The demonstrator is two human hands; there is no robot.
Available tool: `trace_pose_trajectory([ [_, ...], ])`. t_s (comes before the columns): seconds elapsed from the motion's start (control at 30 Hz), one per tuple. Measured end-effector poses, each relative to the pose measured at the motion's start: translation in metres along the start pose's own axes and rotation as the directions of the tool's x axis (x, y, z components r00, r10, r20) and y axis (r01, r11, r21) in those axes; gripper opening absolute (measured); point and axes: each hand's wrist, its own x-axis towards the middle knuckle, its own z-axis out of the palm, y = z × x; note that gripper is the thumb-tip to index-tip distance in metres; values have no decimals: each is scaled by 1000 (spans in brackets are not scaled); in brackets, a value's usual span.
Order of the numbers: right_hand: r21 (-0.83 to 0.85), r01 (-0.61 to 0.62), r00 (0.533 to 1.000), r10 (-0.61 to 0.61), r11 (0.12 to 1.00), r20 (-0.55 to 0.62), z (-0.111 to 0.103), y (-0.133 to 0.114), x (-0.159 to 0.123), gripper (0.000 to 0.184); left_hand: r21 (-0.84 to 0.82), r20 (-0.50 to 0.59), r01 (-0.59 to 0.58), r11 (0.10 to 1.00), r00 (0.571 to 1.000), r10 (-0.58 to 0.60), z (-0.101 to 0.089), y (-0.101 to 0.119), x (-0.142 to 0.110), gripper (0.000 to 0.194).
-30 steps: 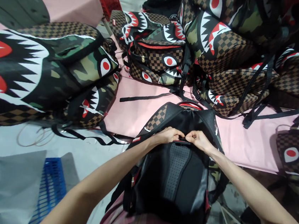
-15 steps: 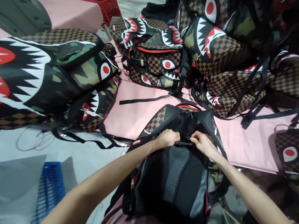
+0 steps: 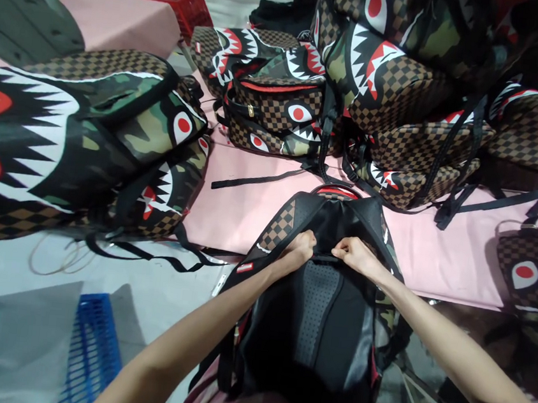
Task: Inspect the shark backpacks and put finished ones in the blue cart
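Fingers (image 3: 312, 240) curl on left hand (image 3: 299, 251); right hand (image 3: 356, 254) likewise.

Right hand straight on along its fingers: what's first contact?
The right hand would likely meet the left hand first; depth is unclear, so it might catch the smooth black backpack panel between them.

Pink-covered table (image 3: 223, 219), running left to right, is bearing: one large shark-print backpack (image 3: 114, 115), lying left; one red-trimmed checked backpack (image 3: 279, 106), resting far centre; stacked checked backpacks (image 3: 397, 122), sitting far right; one black-backed backpack (image 3: 345, 325), its top resting at the near edge.
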Motion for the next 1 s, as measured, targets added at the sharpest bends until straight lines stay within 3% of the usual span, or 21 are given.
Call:
trace_pose_trajectory([
  [0.13,-45,-7,1000,7,999,8,3,-7,7,18,-110,-91,63,992,993,-73,8,-1,-2,18],
  [0.27,-52,5,1000,-4,999,20,2,-8,6,17,-196,-150,29,980,987,-60,10,1,1,17],
  [0.37,-19,12,1000,-12,1000,-1,1,-5,5,18,-251,-150,-46,967,989,9,1,4,-3,21],
  [0.43,16,13,999,-13,1000,-30,-1,-1,6,23,-263,-113,-177,949,982,152,-6,4,-15,20],
  [0.5,50,21,999,-18,999,-52,-3,4,7,26,-194,-105,-377,905,926,363,-8,-1,-34,15],
  [0.57,71,34,998,-30,997,-58,-7,8,5,25,-36,-115,-557,830,827,550,-1,-9,-56,16],
  [0.63,61,52,997,-48,997,-57,-11,10,2,23,131,-96,-636,761,755,648,11,-20,-73,22],
  [0.7,19,72,996,-72,997,-45,-15,10,-3,21,229,-48,-671,706,716,696,24,-29,-84,24],
  [0.87,-31,170,985,-169,985,39,-17,3,-10,15,265,-67,-674,690,701,710,40,-37,-89,25],
  [1.0,-63,165,984,-160,984,82,-14,-3,-6,17,252,-78,-666,702,709,701,41,-38,-88,25],
])
